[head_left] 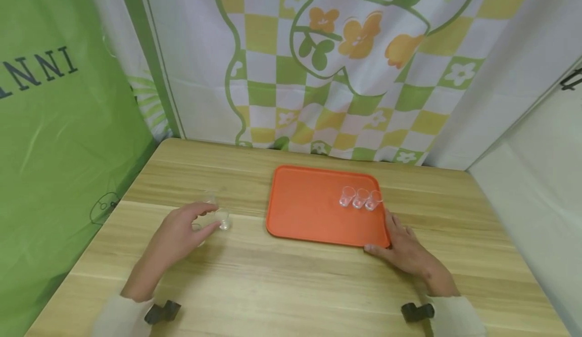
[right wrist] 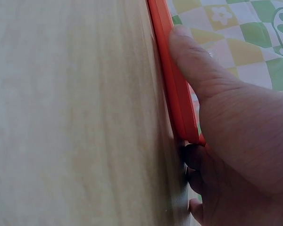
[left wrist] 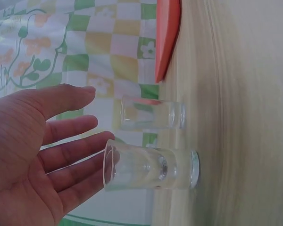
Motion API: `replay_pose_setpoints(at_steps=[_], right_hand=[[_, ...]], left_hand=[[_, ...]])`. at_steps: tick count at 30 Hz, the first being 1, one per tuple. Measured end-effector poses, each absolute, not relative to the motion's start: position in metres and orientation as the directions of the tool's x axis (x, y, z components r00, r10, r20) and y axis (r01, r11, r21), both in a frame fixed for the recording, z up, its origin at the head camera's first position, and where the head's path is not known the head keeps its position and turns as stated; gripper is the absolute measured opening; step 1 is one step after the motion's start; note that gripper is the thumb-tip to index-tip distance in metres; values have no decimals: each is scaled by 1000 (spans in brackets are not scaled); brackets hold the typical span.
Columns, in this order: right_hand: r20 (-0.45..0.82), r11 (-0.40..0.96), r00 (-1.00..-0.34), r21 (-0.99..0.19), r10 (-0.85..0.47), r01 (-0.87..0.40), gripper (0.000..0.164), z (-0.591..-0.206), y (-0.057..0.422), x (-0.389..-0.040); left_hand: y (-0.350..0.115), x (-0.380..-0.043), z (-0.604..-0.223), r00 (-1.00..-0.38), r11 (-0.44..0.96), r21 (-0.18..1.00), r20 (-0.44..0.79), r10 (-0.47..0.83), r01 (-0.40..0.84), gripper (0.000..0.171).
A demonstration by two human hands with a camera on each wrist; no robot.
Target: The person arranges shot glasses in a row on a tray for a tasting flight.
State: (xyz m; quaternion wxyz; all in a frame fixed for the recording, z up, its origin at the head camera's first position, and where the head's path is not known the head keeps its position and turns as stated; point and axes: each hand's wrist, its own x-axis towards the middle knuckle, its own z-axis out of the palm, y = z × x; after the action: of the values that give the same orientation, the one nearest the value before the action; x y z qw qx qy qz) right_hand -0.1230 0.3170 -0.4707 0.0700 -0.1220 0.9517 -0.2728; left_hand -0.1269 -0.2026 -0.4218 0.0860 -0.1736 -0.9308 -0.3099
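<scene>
My left hand [head_left: 182, 231] reaches over small clear shot glasses on the left of the table, thumb and fingers spread apart. One shot glass [head_left: 224, 220] stands just past the fingertips, and others are partly hidden by the hand. The left wrist view shows a nearer glass [left wrist: 148, 167] upright beside the fingers and another glass [left wrist: 151, 114] beyond it. My right hand [head_left: 406, 248] holds the near right corner of an orange tray [head_left: 309, 215], with the thumb [right wrist: 191, 54] along its rim and the fingers curled at the corner. On the tray's right side stand three shot glasses [head_left: 360, 199] in a row.
The wooden table [head_left: 291, 286] meets a patterned curtain [head_left: 309, 99] along its back edge. A green cloth [head_left: 59, 140] hangs at the left, with a thin dark cord [head_left: 102, 206] by the table's edge. A pale wall [head_left: 541, 175] borders the right.
</scene>
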Motion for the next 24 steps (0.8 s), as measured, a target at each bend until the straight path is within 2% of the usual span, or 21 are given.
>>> replay_pose_setpoints(at_steps=[7, 16, 24], right_hand=[[-73, 819, -960, -541, -270, -189, 112, -472, 317, -123], [-69, 817, -961, -545, -267, -187, 111, -470, 316, -122], [-68, 815, -960, -547, -271, -191, 111, -468, 315, -122]], left_hand=[[-212, -123, -425, -931, 721, 589, 233, 281, 365, 33], [-228, -125, -438, -934, 670, 658, 160, 321, 343, 42], [-239, -124, -445, -945, 655, 694, 120, 303, 298, 42]])
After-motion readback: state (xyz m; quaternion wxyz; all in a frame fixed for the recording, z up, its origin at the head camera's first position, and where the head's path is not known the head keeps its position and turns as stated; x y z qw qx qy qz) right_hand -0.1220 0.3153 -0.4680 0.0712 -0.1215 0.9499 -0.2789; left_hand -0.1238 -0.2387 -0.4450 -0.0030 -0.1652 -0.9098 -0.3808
